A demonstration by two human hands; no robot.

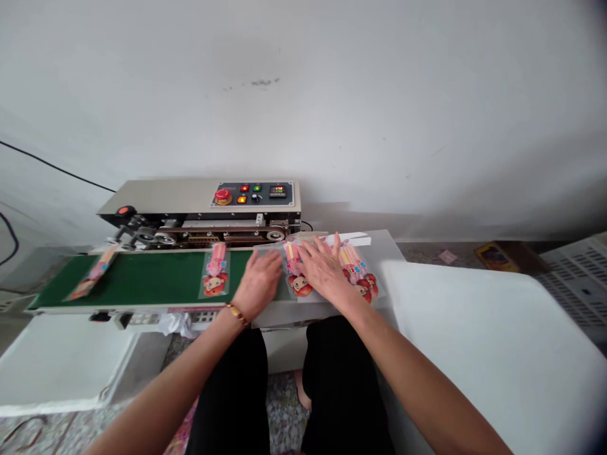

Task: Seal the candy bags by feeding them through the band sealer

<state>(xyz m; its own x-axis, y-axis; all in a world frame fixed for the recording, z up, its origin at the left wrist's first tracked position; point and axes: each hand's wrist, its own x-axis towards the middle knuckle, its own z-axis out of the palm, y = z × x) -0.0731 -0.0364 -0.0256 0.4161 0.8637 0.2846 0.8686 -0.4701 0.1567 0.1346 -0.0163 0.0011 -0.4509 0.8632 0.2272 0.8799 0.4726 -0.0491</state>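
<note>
Right hand (327,268) lay fingers spread, touching a packet (300,284) on the pale ledge (386,253). Left hand (260,283), blurred, was just beside it at the green belt's (161,278) right end; could not tell its grip. Second packet (215,278) lay mid-belt, third packet (95,272) slanted farther left. Machine (156,196) behind.
</note>
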